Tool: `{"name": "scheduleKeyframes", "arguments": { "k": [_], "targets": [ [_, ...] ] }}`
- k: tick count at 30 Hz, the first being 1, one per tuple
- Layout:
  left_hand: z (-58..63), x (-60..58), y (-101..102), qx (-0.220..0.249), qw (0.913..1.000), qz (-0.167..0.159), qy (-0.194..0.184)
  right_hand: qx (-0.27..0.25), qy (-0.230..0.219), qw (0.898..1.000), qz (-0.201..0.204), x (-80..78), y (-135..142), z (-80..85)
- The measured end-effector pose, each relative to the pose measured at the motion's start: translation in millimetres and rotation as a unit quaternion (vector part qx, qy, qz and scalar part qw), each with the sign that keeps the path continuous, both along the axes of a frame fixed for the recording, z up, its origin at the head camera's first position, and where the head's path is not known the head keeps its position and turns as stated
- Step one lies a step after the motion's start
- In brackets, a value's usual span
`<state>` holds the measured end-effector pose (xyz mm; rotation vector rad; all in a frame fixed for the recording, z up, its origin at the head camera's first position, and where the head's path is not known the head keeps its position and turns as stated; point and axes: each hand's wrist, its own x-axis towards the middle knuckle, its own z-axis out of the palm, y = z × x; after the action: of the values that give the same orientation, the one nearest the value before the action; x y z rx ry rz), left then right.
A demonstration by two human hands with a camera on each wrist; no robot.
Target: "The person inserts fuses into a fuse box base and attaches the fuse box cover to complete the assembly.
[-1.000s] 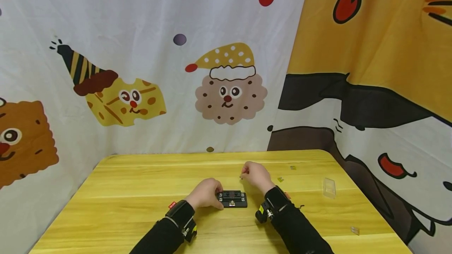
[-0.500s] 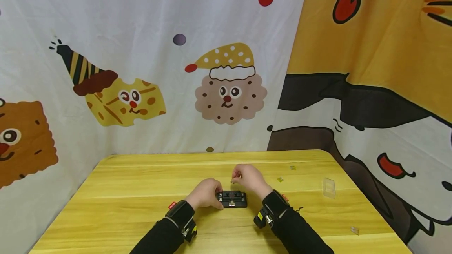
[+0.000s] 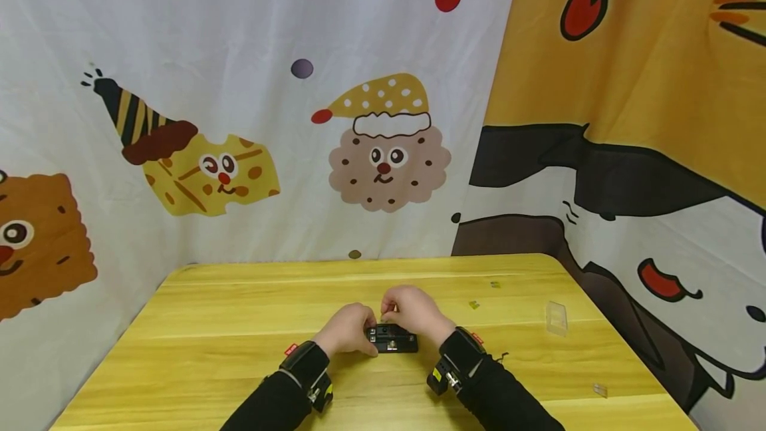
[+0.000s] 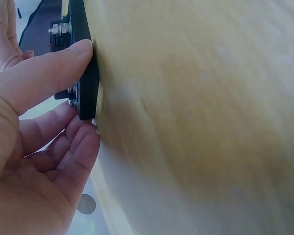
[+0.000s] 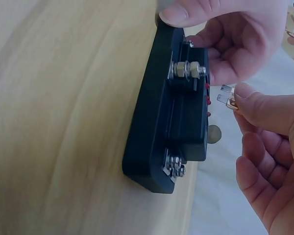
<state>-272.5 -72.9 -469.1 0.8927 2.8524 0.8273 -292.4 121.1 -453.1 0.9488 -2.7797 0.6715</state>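
On the wooden table lies a black fuse block (image 3: 399,346), with metal studs and nuts and a few small red spots on its raised part in the right wrist view. My left hand (image 3: 347,329) grips its left end, thumb on the near side and fingers round the far side. Between thumb and forefinger my right hand (image 3: 417,311) pinches a small blade fuse (image 5: 229,99). The fuse's two metal prongs point at the top of the block, with a short gap between them in the right wrist view.
Right of the hands lie two small yellowish fuses, the nearer fuse (image 3: 474,304) and the farther fuse (image 3: 495,285). A clear plastic box (image 3: 556,319) stands farther right, and a small clear piece (image 3: 600,390) is near the front right. A printed curtain (image 3: 239,85) hangs behind the table (image 3: 239,364).
My right hand has moved left and nearer, bringing the blade fuse from beyond the block's right end to over the block. My left hand keeps its grip in place.
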Motion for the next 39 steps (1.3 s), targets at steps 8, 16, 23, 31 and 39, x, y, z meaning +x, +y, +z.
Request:
{"name": "scheduleKeyframes", "arguments": {
  "k": [8, 16, 23, 31, 39],
  "targets": [
    [-0.5, -0.6, -0.3, 0.002, 1.0000, 0.004, -0.005, 0.012, 0.003, 1.000, 0.015, 1.8, -3.1, -2.1],
    [-0.4, -0.3, -0.5, 0.004, 0.9999, 0.006, -0.009, 0.029, 0.042, 0.998, 0.028, 1.9, -4.6, -6.7],
    [-1.4, -2.1, -0.4, 0.005, 1.0000, 0.001, -0.005, 0.056, 0.065, 0.996, 0.029, 3.4, -7.4, -6.7],
    [-1.4, -2.0, -1.0, 0.005, 1.0000, -0.002, 0.001, 0.066, 0.079, 0.994, 0.033, 7.0, -10.4, -3.8],
    [-1.5, -0.9, -1.3, 0.011, 0.9999, -0.003, -0.002, 0.061, 0.084, 0.994, 0.030, 7.7, -11.5, -6.0]
  ]
}}
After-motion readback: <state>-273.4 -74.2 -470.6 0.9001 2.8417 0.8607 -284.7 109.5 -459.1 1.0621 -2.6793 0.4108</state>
